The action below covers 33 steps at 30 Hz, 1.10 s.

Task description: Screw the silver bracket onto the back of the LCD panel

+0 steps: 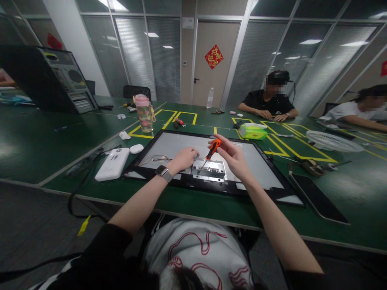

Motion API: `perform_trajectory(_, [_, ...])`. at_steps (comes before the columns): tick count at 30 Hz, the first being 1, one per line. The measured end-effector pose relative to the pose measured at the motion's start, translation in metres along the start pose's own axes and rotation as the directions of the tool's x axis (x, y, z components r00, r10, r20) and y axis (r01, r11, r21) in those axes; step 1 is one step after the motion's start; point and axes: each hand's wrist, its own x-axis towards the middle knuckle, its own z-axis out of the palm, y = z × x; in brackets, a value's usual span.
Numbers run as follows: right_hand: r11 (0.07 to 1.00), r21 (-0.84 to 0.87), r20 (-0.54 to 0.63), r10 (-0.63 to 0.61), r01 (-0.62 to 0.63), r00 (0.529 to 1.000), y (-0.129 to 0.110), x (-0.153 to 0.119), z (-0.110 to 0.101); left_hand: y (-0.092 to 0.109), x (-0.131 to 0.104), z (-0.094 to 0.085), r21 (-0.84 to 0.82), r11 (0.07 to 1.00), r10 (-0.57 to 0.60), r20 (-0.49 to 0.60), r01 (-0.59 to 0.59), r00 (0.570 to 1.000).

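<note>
In front of me a large flat display panel [256, 169] with a black frame lies on the green table. A silvery metal bracket [216, 165] sits at the near middle of the panel. My right hand [232, 156] holds an orange and black screwdriver [213, 148] between thumb and fingers, its shaft slanting down to the bracket. My left hand [184, 158], with a watch [164, 173] on its wrist, has its fingers curled at the bracket's left end; the fingertips are partly hidden. Thin wires [154, 158] lie on the panel to the left.
A white power bank [113, 164] and a pink-lidded bottle [144, 114] stand left of the panel. On the right are a dark flat panel [320, 197], a white fan grille [332, 141] and a green packet [252, 131]. A computer case [57, 80] is at far left. Two people sit opposite.
</note>
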Motion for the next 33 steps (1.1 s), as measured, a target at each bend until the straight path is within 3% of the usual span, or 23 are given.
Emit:
perform_trajectory(5, [0.994, -0.107, -0.167, -0.017, -0.001, 0.986, 0.0021, 0.0030, 0.0008, -0.0011, 0.0010, 0.0012, -0.008, 1.000, 0.000, -0.004, 0.000, 1.000])
perform_trajectory(13, [0.999, -0.032, 0.039, 0.005, -0.003, 0.999, -0.0027, 0.0010, -0.0041, -0.0054, 0.0020, 0.0069, -0.004, 1.000, 0.006, -0.034, -0.006, 0.999])
perform_trajectory(19, [0.993, -0.114, -0.180, -0.046, 0.026, 0.983, 0.0011, 0.0020, -0.0019, -0.0059, 0.0031, 0.0071, -0.002, 1.000, 0.010, -0.028, -0.010, 1.000])
perform_trajectory(21, [0.996, -0.091, -0.177, -0.042, 0.026, 0.983, 0.0008, 0.0013, -0.0019, -0.0058, 0.0031, 0.0071, -0.001, 1.000, 0.014, -0.032, -0.014, 0.999])
perform_trajectory(26, [1.000, -0.026, -0.046, -0.005, 0.004, 0.999, 0.0003, 0.0004, -0.0018, -0.0040, 0.0017, 0.0050, -0.009, 1.000, 0.002, -0.026, -0.002, 1.000])
perform_trajectory(33, [0.982, -0.187, -0.176, -0.063, 0.029, 0.982, 0.0039, -0.0002, 0.0021, -0.0041, 0.0017, 0.0046, 0.011, 1.000, 0.011, -0.020, -0.011, 1.000])
